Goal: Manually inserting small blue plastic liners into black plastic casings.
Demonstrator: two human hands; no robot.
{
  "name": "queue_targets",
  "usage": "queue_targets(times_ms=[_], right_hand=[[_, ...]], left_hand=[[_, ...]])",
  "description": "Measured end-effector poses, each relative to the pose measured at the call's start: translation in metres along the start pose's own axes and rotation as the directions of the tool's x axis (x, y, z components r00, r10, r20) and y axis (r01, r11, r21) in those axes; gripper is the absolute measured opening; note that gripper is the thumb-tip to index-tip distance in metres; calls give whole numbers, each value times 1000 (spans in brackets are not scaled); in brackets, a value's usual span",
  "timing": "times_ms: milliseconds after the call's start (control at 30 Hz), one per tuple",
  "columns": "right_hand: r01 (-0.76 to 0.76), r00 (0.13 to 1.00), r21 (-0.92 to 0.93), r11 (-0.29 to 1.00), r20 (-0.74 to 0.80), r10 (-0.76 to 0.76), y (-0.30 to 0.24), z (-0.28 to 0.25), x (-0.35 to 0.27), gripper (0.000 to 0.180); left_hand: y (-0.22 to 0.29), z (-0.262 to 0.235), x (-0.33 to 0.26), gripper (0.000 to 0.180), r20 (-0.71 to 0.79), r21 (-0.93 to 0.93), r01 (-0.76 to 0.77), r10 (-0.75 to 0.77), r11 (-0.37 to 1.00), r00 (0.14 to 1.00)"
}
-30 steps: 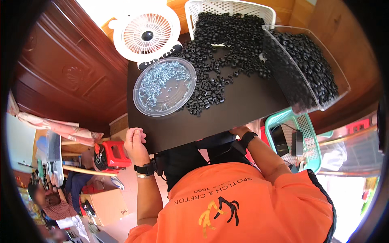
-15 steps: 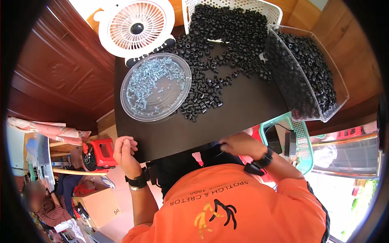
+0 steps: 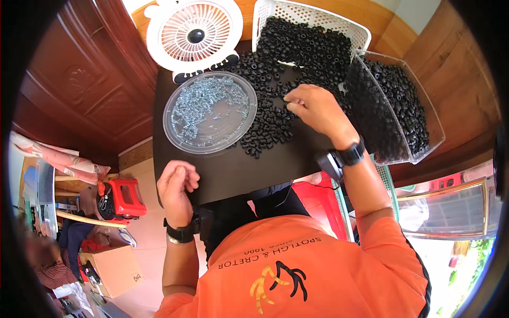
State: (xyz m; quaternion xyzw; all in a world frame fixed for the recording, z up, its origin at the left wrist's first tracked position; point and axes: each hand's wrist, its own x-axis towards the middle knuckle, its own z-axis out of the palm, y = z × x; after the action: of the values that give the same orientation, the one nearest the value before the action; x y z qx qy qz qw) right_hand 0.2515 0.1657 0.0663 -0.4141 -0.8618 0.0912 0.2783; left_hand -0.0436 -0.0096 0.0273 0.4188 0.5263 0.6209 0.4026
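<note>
My right hand (image 3: 318,111) reaches over the loose black parts (image 3: 268,124) on the dark table (image 3: 238,172). Its thumb and fingers are pinched together at the edge of that pile; whatever lies between them is too small to make out. These parts are small, round and hollow, like caps or knobs. Near the table's front left edge, my left hand (image 3: 178,185) is held with curled fingers, and their grip hides anything inside. Beyond it, a round clear plastic lid or tray (image 3: 225,137) carries many tiny silvery-blue coils that look like springs.
A white fan (image 3: 196,34) stands behind the tray. At the back, a white perforated basket (image 3: 318,16) holds more black parts, as does a clear bin (image 3: 419,114) at the right. A green basket (image 3: 392,193) sits below the table's right side. Another person (image 3: 50,262) is at lower left.
My right hand has risen from below the table's front edge and moved forward to the black parts. My left hand has shifted slightly right, with its fingers still curled.
</note>
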Motion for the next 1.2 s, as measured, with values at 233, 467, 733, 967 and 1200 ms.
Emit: queue_targets(times_ms=[233,467,733,967,1200], right_hand=[[67,975,-172,983,222,-28,13,35,29,17],[54,995,-7,999,90,-53,-5,25,43,21],[170,982,486,857,-14,-187,-69,35,71,27],[362,928,442,821,-90,-360,-72,66,79,30],[343,939,551,761,-165,-303,-70,75,73,32]], left_hand=[[49,33,53,26,213,-133,-139,166,981,963],[40,41,107,25,280,-188,-38,90,981,956],[0,53,119,29,418,-167,125,-45,978,907],[-15,45,124,24,388,-110,174,-119,979,914],[-14,46,123,20,446,-311,276,-117,910,888]])
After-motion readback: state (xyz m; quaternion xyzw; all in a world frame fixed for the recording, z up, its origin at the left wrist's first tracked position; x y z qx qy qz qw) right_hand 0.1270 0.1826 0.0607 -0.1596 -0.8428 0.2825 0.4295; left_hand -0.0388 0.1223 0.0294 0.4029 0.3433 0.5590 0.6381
